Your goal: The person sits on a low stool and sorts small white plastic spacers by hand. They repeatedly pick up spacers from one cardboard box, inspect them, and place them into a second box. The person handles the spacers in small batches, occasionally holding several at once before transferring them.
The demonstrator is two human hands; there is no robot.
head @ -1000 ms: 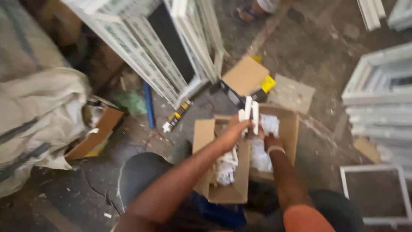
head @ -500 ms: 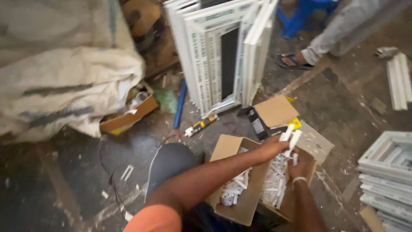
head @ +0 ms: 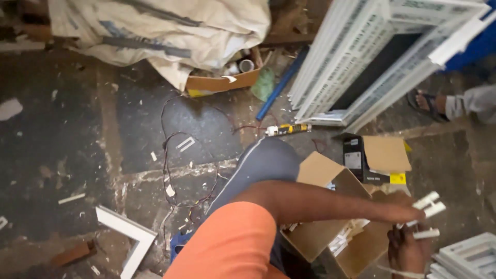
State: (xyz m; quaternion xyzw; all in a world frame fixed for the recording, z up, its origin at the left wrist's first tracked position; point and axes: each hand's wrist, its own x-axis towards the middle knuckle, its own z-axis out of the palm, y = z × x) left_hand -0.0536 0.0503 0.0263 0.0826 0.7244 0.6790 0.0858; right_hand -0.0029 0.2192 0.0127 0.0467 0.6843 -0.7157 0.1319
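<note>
An open brown cardboard box (head: 330, 206) sits on the floor at lower right, white plastic pieces (head: 345, 236) inside; just behind it lies a black carton (head: 355, 155) with a tan flap and yellow corner label. A yellow-banded sealant tube (head: 288, 129) lies near stacked white frames (head: 372, 67). The left hand (head: 408, 213), arm stretched across the box, pinches 2 white strips (head: 430, 203); the right hand (head: 408, 248) below grips 1 strip (head: 427, 234).

Left hand (head: 402, 213) and right hand (head: 408, 248) meet, fingers closed.

Window workshop: stacked white frames (head: 361, 67)
</note>
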